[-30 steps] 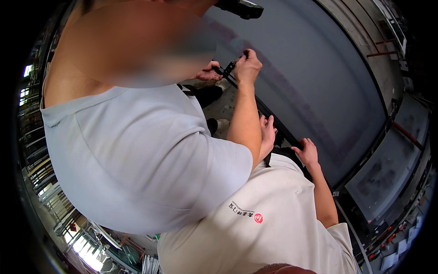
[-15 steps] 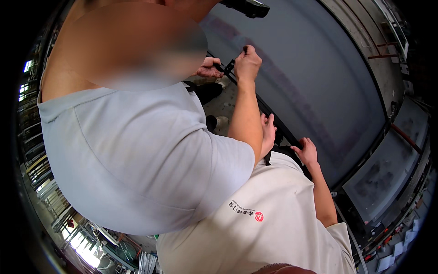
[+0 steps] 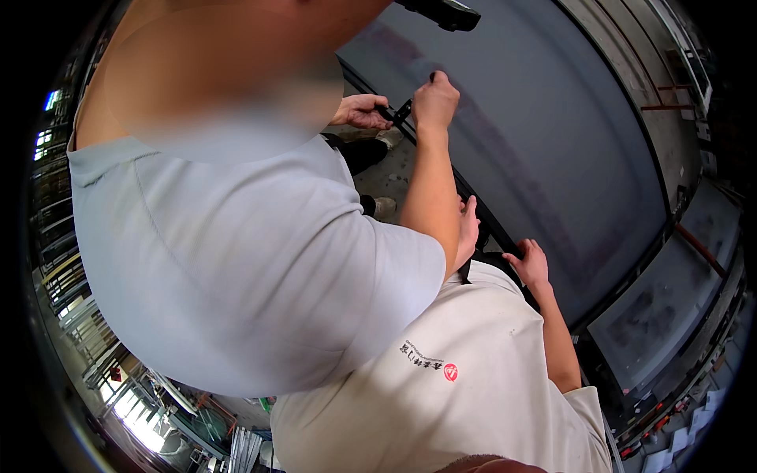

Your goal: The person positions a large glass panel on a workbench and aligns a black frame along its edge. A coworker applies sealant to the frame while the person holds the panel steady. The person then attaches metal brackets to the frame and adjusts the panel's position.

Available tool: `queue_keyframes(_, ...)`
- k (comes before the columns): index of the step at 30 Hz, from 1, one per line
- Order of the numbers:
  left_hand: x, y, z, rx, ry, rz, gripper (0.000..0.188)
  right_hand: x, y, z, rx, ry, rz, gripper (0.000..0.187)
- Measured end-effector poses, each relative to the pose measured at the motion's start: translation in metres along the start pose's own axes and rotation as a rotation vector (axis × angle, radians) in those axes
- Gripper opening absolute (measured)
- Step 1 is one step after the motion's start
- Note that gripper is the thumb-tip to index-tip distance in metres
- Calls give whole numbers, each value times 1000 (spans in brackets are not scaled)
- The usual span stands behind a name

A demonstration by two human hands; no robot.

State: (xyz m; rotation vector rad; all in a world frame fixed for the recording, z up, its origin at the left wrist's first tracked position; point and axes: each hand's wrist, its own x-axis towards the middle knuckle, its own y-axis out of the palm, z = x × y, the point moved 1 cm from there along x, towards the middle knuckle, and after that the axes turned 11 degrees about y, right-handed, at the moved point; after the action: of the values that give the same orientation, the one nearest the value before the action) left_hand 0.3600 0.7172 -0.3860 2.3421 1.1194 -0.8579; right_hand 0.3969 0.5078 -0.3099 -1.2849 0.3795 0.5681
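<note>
My right hand (image 3: 531,264) rests at the near edge of a large grey panel (image 3: 544,134) with a black rim, thumb and fingers apart. Close to that same rim is my left hand (image 3: 468,227), its fingers stretched out and holding nothing that I can see. A co-worker's forearm covers part of it. Further along the rim, the co-worker's left hand (image 3: 365,112) and right hand (image 3: 436,102) are at a small black fitting (image 3: 402,112) on the panel's edge; its exact kind is unclear.
A co-worker in a grey shirt (image 3: 236,260) leans close on my left, across my left arm. A black device (image 3: 443,13) shows at the top over the panel. Another dark panel (image 3: 654,292) lies at the right. Long profiles (image 3: 67,284) are racked at the far left.
The co-worker's body and right arm have shifted slightly, and the right fist's fingers have turned a little. My own hands stay almost where they were.
</note>
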Motion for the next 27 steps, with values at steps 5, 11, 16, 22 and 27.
queue_keyframes(5,8,-4,9,-25,42,36,63,0,0,1,-7,-2,8,49)
queue_keyframes(11,10,-7,22,152,-8,24,71,0,-3,3,-2,8,23,50)
queue_keyframes(16,10,-13,23,211,-33,70,73,1,0,-1,2,-18,13,50)
queue_keyframes(22,-1,0,-11,-2,-33,16,71,-1,-7,5,-6,10,60,50)
queue_keyframes(27,-2,1,-8,-30,-46,-3,67,-3,7,-5,20,-56,22,48)
